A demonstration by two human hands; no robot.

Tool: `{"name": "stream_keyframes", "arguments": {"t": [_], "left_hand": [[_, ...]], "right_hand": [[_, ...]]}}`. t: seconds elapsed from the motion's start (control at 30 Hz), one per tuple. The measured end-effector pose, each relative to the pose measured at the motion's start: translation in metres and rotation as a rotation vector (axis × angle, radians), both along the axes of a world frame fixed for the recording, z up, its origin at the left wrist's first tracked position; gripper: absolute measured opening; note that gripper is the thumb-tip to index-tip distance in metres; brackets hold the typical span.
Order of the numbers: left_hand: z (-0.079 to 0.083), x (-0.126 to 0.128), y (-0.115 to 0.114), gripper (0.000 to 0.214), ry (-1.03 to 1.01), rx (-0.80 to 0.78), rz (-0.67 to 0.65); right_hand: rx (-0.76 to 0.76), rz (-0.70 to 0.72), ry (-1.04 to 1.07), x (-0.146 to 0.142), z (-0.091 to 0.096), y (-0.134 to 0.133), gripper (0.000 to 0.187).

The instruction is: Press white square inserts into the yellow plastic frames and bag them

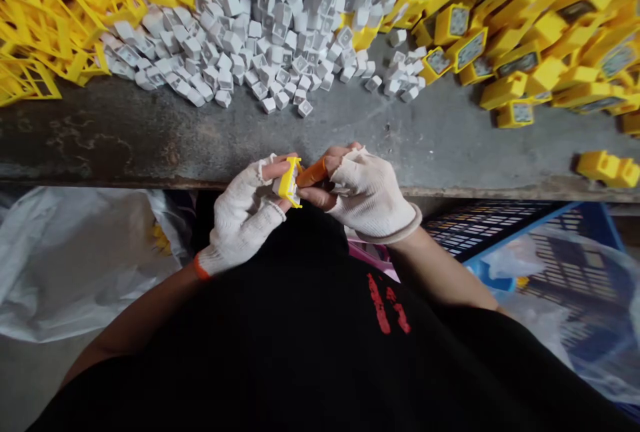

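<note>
Both my hands wear white fingerless gloves and meet at the front edge of the table. My left hand [250, 211] is closed on a small yellow plastic frame [289, 182] with white pieces in it, gripped between thumb and fingers. In my right hand [367, 192] is an orange-handled tool [313, 173], whose front end meets the inside of the frame; its tip is hidden. A wide heap of small white keycap-like cubes [270, 52] lies beyond my hands.
Yellow plastic frames [55, 25] pile up at the left of the metal table [200, 139]. At the right lie many yellow boxy pieces [540, 39], two of them near the edge. Below are a white sack [90, 265] and a blue crate [560, 239] with plastic bags.
</note>
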State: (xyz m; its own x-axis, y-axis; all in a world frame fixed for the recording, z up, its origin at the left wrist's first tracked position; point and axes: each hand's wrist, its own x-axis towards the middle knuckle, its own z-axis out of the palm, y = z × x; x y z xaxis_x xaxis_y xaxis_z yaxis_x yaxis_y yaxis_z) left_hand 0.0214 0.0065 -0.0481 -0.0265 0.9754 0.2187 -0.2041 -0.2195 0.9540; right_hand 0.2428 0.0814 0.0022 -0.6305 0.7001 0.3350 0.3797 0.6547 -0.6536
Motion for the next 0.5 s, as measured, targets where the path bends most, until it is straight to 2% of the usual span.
{"name": "stream_keyframes", "arguments": {"t": [0.13,0.23,0.37,0.5], "left_hand": [[0.005,-0.002,0.001,0.044,0.105,0.112,-0.008],[0.009,-0.002,-0.001,0.043,0.103,0.105,-0.027],[0.008,0.000,-0.005,0.039,0.003,-0.046,-0.012],[0.009,0.004,-0.006,0.039,-0.285,-0.265,-0.054]], "right_hand": [[0.050,0.000,-0.018,-0.001,0.001,0.001,0.037],[0.035,0.026,-0.009,-0.004,0.001,0.002,0.036],[0.002,0.017,0.031,-0.008,-0.002,0.000,0.049],[0.020,-0.002,0.124,-0.002,-0.009,0.002,0.049]]}}
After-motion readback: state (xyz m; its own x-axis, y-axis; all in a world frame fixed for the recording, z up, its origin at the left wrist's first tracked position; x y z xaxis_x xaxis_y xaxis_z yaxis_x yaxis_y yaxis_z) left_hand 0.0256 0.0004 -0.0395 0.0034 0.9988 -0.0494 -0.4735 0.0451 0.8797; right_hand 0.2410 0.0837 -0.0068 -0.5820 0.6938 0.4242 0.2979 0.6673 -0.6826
